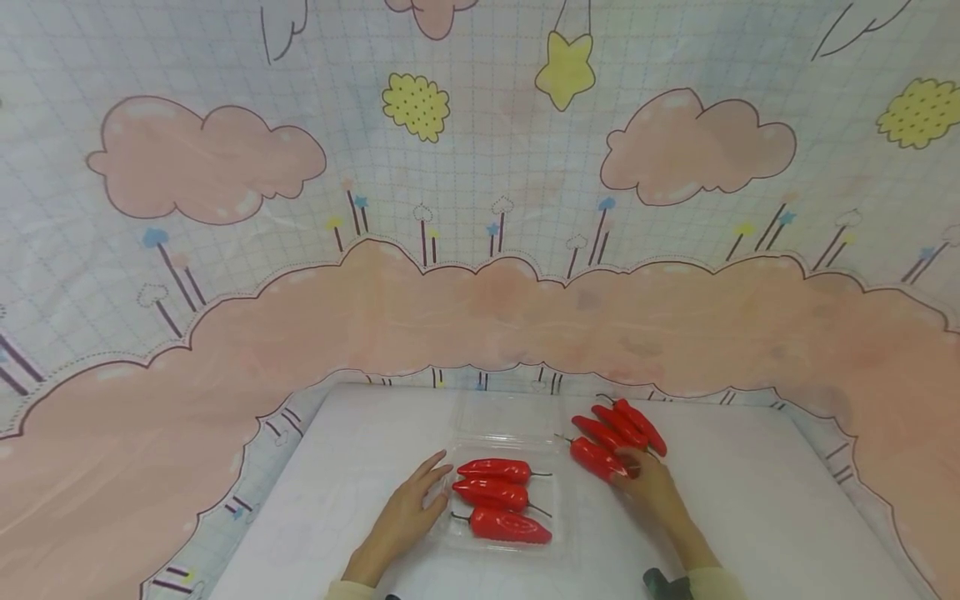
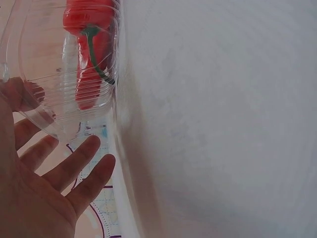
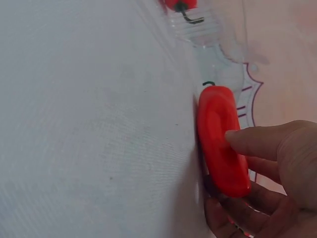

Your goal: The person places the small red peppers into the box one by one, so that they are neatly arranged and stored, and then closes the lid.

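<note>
Three glossy red peppers (image 1: 491, 493) lie side by side in a clear plastic box (image 1: 517, 543), whose clear lid (image 1: 506, 417) is folded back behind it. My left hand (image 1: 408, 510) is at the box's left side, fingers spread and loose; the left wrist view shows its fingertips by the clear wall. To the right of the box, my right hand (image 1: 648, 483) pinches the near end of a red pepper (image 3: 218, 141), thumb on top and fingers below. That pepper lies low over the white table, its stem pointing away toward the box.
Several more red peppers (image 1: 630, 425) lie in a loose group just behind the right hand. The white tabletop (image 1: 337, 450) ends at a patterned cloth backdrop (image 1: 480, 317). A dark object (image 1: 663, 585) sits at the right wrist.
</note>
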The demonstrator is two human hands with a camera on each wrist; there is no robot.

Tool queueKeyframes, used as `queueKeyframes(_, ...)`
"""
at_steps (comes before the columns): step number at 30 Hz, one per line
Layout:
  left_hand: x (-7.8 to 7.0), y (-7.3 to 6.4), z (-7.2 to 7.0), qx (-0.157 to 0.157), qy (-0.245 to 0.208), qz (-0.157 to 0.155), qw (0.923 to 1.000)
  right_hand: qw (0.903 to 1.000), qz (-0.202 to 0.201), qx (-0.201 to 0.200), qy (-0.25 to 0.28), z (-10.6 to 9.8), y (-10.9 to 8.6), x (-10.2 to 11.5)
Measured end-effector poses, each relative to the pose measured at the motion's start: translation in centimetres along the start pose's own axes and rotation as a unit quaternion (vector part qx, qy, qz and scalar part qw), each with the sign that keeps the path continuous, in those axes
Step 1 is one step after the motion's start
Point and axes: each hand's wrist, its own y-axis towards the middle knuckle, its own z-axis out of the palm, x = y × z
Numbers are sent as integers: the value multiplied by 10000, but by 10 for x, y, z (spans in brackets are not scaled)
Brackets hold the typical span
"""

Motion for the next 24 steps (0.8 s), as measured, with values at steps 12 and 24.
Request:
queueKeyframes(12,-1,0,0,101,-58,-120,9999,9998,100,-98,-129,-1,-4,-3)
queueKeyframes(24,2,0,1,96,-62,-102,9999,9996,68,-58,-258,-19,-7,-5)
